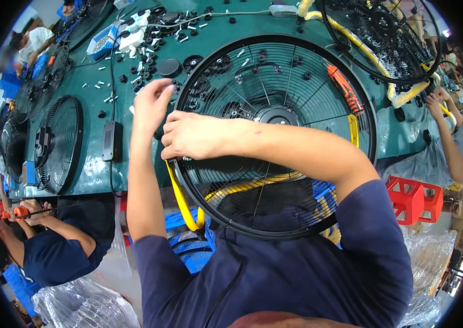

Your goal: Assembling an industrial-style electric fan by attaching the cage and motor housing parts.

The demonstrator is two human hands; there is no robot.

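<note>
The right hand [190, 136] is curling at the fan guard [278, 115], which is overhanging the bench [93, 167]; the left hand [152, 102] is hovering close by, bent (whether either is pinching anything, I cannot tell).

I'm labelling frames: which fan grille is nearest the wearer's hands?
The large central grille, left rim at the right hand; the left grilles and upper-right grille sit farther off.
</note>
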